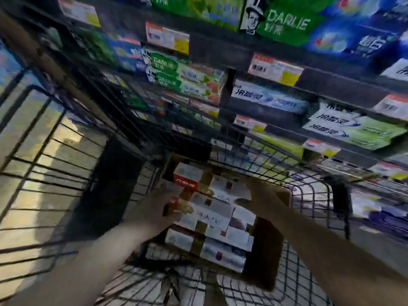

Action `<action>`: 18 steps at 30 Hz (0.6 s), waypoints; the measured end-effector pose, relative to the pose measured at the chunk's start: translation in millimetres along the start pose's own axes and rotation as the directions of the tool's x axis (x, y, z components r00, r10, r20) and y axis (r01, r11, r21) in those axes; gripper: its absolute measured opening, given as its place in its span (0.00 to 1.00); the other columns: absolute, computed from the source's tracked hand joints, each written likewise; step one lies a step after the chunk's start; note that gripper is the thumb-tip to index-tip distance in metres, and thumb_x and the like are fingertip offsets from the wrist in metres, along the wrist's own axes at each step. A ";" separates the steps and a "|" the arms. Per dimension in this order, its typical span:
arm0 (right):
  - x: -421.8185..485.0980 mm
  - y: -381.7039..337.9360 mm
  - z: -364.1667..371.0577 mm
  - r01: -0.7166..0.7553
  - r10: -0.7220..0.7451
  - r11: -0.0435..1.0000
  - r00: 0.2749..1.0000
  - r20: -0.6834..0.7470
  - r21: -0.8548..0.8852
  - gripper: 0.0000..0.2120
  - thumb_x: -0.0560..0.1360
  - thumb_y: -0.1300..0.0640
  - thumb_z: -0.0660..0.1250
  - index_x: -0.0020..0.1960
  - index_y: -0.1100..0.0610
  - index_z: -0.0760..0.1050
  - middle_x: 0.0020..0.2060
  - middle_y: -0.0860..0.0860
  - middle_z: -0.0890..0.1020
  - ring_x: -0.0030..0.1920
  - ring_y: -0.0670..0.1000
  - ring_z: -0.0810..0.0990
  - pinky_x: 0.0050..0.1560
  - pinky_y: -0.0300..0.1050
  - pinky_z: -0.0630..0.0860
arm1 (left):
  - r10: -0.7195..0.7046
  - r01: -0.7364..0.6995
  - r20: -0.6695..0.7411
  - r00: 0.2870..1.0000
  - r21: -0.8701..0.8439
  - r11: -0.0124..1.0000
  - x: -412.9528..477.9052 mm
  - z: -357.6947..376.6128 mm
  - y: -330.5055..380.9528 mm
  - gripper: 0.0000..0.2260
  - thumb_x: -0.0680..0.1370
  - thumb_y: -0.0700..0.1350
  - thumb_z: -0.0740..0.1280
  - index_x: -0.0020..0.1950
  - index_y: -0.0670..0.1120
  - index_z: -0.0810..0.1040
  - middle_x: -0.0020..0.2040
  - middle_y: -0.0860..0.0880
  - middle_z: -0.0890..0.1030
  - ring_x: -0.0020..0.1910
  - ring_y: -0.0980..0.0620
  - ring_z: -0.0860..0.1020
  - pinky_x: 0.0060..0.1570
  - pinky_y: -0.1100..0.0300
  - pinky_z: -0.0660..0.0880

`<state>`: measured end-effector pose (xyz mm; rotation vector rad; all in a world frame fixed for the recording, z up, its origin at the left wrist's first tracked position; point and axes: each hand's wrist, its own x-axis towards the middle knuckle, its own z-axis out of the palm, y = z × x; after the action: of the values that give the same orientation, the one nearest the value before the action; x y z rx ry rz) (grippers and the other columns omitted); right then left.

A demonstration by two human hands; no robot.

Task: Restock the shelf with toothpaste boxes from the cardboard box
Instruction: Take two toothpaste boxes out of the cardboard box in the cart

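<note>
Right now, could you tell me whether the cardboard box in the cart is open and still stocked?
Open and well stocked: the cardboard box shows no lid on top, and toothpaste boxes fill it in stacked rows.

A black wire shopping cart (287, 164) carries an open cardboard box (268, 257), which rests on the cart's mesh bottom and is packed with rows of white and red toothpaste boxes (212, 219). Behind the cart stands a dark shelf (320, 81) in several tiers, its edges lined with price tags (274, 69). On its boards lie green Darlie cartons (174, 71) and, further right, what appear through the blur to be white and blue cartons (268, 98).
</note>
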<state>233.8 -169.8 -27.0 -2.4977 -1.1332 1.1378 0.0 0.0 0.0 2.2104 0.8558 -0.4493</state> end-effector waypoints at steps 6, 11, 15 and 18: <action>22.7 4.8 13.4 0.046 -0.046 0.999 0.999 0.001 -0.026 0.36 0.68 0.51 0.73 0.71 0.53 0.60 0.68 0.56 0.67 0.66 0.58 0.69 0.63 0.54 0.70 | 0.085 -0.083 -0.023 0.996 0.062 0.995 39.6 8.9 0.4 0.22 0.69 0.61 0.68 0.60 0.55 0.71 0.58 0.55 0.74 0.59 0.54 0.72 0.57 0.55 0.72; 30.6 8.5 24.2 0.025 -0.023 0.999 0.997 -0.068 0.039 0.32 0.67 0.50 0.73 0.67 0.54 0.65 0.64 0.56 0.73 0.62 0.56 0.72 0.60 0.52 0.72 | 0.049 -0.046 -0.015 0.999 0.154 0.987 58.2 15.5 -12.0 0.31 0.65 0.64 0.70 0.64 0.55 0.68 0.62 0.53 0.73 0.62 0.51 0.71 0.61 0.52 0.71; 26.9 12.5 20.5 0.073 -0.066 0.996 0.987 -0.144 0.042 0.28 0.68 0.48 0.72 0.64 0.56 0.68 0.59 0.56 0.75 0.59 0.56 0.73 0.56 0.49 0.72 | 0.016 -0.015 -0.005 1.000 0.186 0.982 65.5 16.9 -22.1 0.36 0.61 0.69 0.69 0.64 0.55 0.67 0.63 0.52 0.72 0.64 0.50 0.70 0.63 0.48 0.70; 14.4 22.4 9.9 0.106 -0.103 0.994 0.971 -0.217 0.000 0.27 0.68 0.48 0.72 0.63 0.57 0.70 0.54 0.56 0.78 0.54 0.54 0.75 0.49 0.44 0.70 | 0.031 -0.037 0.027 0.999 0.242 0.969 74.7 18.1 -32.0 0.36 0.61 0.66 0.70 0.66 0.53 0.68 0.64 0.52 0.72 0.65 0.49 0.70 0.64 0.52 0.69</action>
<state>245.6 -176.7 -51.9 -2.4480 -1.1769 0.8189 30.5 36.9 -68.1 2.4340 0.7838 -0.5895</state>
